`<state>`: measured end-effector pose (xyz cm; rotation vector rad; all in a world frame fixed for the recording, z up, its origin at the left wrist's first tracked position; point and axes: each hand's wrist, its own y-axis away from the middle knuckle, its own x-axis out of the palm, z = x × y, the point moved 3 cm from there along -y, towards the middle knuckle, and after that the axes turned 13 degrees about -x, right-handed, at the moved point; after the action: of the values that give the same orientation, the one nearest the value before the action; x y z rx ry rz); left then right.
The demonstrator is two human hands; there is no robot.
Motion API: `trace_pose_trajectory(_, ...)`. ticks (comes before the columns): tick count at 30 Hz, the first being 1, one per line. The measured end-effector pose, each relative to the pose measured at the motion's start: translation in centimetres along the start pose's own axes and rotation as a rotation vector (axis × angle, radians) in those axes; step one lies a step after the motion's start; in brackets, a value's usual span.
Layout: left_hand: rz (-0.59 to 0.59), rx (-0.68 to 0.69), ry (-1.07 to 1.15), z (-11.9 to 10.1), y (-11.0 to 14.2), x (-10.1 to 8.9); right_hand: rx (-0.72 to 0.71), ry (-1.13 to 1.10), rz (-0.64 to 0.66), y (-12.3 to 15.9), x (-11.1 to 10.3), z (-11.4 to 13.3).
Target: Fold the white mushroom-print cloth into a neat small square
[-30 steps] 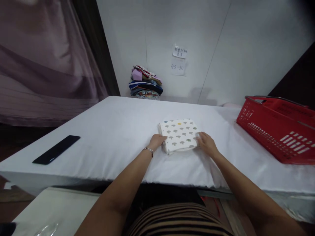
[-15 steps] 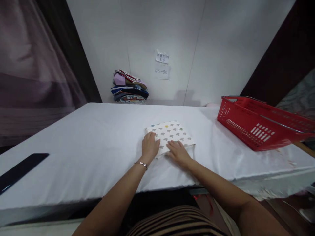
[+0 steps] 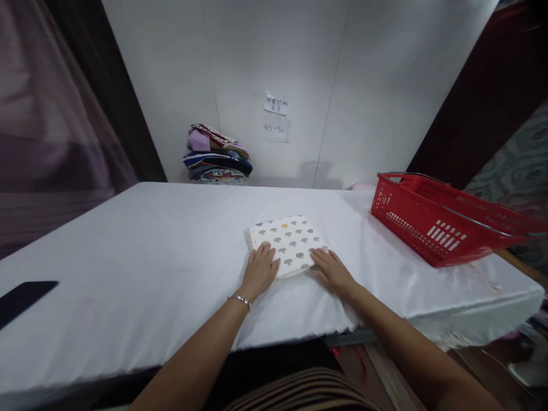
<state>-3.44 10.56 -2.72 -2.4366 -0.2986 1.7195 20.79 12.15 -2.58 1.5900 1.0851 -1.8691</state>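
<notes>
A folded white cloth (image 3: 291, 237) printed with grey mushroom shapes and a few coloured ones lies flat on the white-covered table. My left hand (image 3: 260, 269) rests on its near left edge, fingers stretched out, with a silver bracelet at the wrist. On the near right edge, my right hand (image 3: 333, 268) presses lightly with extended fingers. Neither hand grips the cloth; both touch its top. Under the palms the cloth's lower edge is partly hidden.
A red plastic basket (image 3: 422, 222) with metal handles stands at the table's right. Folded fabrics (image 3: 219, 157) are stacked at the back against the wall, left of paper signs (image 3: 275, 128). A dark flat object (image 3: 25, 299) lies at the left edge of the white table cover (image 3: 141, 257).
My right hand has moved outward to the cloth's right edge, and the left sits nearer its lower left edge. The cloth's near right edge now looks neater. The view has shifted slightly.
</notes>
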Motion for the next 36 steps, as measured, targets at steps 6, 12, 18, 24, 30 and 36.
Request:
trace_pose_trajectory(6, 0.000, -0.013, -0.003, -0.2, 0.3, -0.2, 0.081, 0.042, -0.051, 0.0, -0.5, -2.4)
trace_pose_trajectory(12, 0.023, -0.021, -0.004, 0.0, 0.6, -0.2, 0.080, -0.070, -0.025, -7.1, -0.7, -2.5)
trace_pose_trajectory(18, 0.066, -0.042, 0.001, -0.6, 0.3, -1.1, 0.173, -0.107, 0.092, -12.4, 0.4, -5.4)
trace_pose_trajectory(24, 0.116, -0.211, -0.060, -0.2, -1.7, -1.2, 0.215, -0.068, 0.218, -13.6, 3.5, -6.7)
trace_pose_trajectory(30, 0.181, -0.236, -0.030, 1.0, -1.8, 0.3, 0.252, -0.280, 0.174, -13.3, 3.4, -8.1)
trace_pose_trajectory(36, 0.181, -0.217, 0.048, 1.6, -2.2, 0.5, 0.349, -0.601, -0.132, -8.4, 1.4, -9.6)
